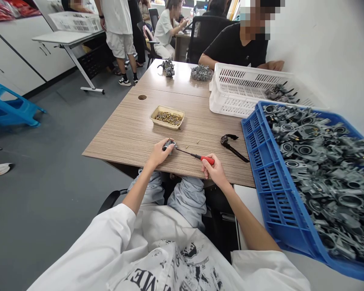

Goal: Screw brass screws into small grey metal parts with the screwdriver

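Note:
My left hand point(161, 153) is closed around a small grey metal casting point(169, 143) and steadies it low over the table near its front edge. In my right hand point(214, 169) is a screwdriver point(206, 159) with a red and black handle. Its thin shaft points left, and the tip meets the casting's right side; the exact contact point is too small to make out. Two small brass pieces point(187, 146) lie loose just beyond the shaft. Farther back stands a cream tray point(167, 126) holding many similar brass pieces.
A wristwatch point(225, 140) lies to the right. The blue crate point(262, 173) heaped with metal castings borders the table's right side, with a white basket point(227, 106) behind it. A bag of small parts point(202, 72) and castings point(169, 68) sit at the far end, where a co-worker point(236, 46) sits.

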The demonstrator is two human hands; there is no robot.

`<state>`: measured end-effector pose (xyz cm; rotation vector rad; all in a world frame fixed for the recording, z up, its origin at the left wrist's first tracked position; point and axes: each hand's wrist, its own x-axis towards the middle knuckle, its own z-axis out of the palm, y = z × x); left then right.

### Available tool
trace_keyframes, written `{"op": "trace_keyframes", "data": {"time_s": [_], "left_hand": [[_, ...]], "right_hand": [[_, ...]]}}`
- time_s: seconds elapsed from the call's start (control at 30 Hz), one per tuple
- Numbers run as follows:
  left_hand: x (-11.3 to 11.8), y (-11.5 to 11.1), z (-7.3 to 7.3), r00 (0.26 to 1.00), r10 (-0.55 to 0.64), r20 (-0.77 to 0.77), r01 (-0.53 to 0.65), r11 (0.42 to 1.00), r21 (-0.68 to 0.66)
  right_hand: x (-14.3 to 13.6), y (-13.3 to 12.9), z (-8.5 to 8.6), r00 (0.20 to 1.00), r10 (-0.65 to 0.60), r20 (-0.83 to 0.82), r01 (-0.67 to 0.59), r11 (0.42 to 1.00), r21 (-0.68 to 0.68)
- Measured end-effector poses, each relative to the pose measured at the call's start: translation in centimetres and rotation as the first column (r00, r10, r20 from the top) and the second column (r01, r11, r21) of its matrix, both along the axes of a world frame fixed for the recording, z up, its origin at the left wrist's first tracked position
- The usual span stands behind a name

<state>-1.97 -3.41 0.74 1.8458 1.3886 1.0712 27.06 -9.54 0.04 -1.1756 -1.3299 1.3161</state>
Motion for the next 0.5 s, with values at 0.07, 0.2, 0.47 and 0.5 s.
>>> {"op": "trace_keyframes", "data": {"time_s": [0.07, 0.2, 0.47, 0.5], "left_hand": [[0.01, 0.02, -0.01, 1.0, 0.005, 0.0, -0.005, 1.0, -0.001], [0.03, 0.04, -0.01, 1.0, 0.01, 0.004, -0.01, 1.0, -0.007], [0.04, 0.03, -0.02, 1.0, 0.009, 0.002, -0.009, 1.0, -0.008], [0.03, 0.04, -0.02, 1.0, 0.009, -0.001, -0.009, 1.0, -0.005]], "right_hand": [[-0.01, -0.02, 0.04, 1.0, 0.0, 0.0, 0.0, 1.0, -0.002], [-0.08, -0.06, 0.24, 1.0, -0.009, 0.013, 0.009, 1.0, -0.009], [-0.06, -0.05, 0.21, 1.0, -0.01, 0.019, 0.011, 1.0, -0.009], [-0.05, -0.05, 0.17, 1.0, -0.01, 0.019, 0.011, 1.0, -0.008]]}}
